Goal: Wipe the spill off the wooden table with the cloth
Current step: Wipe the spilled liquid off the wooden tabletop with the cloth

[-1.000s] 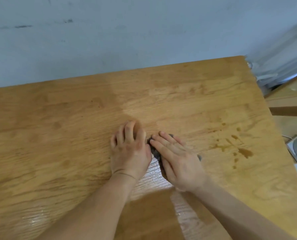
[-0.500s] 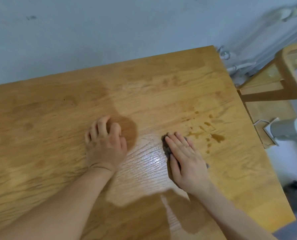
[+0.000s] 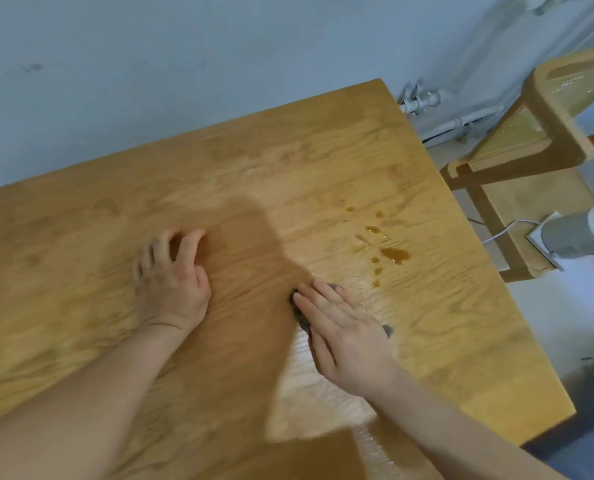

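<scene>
Head camera, looking down: the light-brown wooden table point(image 3: 288, 188) fills the view against a pale blue-grey wall point(image 3: 184, 64). The right hand point(image 3: 344, 330) lies flat, fingers straight and close together, pressing down on the dark grey cloth point(image 3: 300, 318). The cloth is almost wholly hidden under the palm, with only slivers peeking out at the fingertips and by the wrist side. From those it seems to run lengthwise under the hand, far-left to near-right, though its full shape cannot be told. Just beyond and right of the fingertips sits the amber-brown liquid spill point(image 3: 394, 254), a scatter of drops strung from far to near, apart from the cloth. The left hand point(image 3: 171, 282), blurred, rests well to the left with fingers loosely bent, tips on the wood, holding nothing. A cane-backed wooden chair point(image 3: 548, 133) stands off the table's right edge.
</scene>
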Demonstrator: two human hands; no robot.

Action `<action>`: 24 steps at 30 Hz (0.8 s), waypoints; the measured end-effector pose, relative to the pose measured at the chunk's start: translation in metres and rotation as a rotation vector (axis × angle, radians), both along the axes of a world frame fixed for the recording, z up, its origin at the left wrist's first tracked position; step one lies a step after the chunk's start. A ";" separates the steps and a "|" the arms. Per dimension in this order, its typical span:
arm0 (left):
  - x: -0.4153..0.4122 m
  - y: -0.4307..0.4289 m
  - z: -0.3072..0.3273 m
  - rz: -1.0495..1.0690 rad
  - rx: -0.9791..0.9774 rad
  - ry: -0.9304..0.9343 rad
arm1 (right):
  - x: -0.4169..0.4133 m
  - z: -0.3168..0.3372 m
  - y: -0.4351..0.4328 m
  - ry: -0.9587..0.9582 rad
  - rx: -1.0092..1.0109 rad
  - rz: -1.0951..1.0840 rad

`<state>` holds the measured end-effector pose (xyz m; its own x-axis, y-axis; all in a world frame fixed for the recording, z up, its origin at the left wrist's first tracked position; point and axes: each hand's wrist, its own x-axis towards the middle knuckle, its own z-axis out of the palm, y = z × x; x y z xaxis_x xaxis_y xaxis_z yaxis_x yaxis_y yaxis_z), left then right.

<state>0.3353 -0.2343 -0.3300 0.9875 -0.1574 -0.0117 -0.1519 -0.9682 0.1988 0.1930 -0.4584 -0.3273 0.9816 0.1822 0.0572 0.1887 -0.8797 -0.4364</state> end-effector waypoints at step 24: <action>-0.064 -0.102 -0.004 0.038 0.003 0.052 | 0.009 -0.011 0.015 -0.128 0.083 -0.202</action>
<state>0.2710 -0.3367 -0.3342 0.9907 -0.1198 -0.0639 -0.1046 -0.9736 0.2029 0.2017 -0.4438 -0.3381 0.9814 -0.0278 0.1898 0.0707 -0.8674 -0.4925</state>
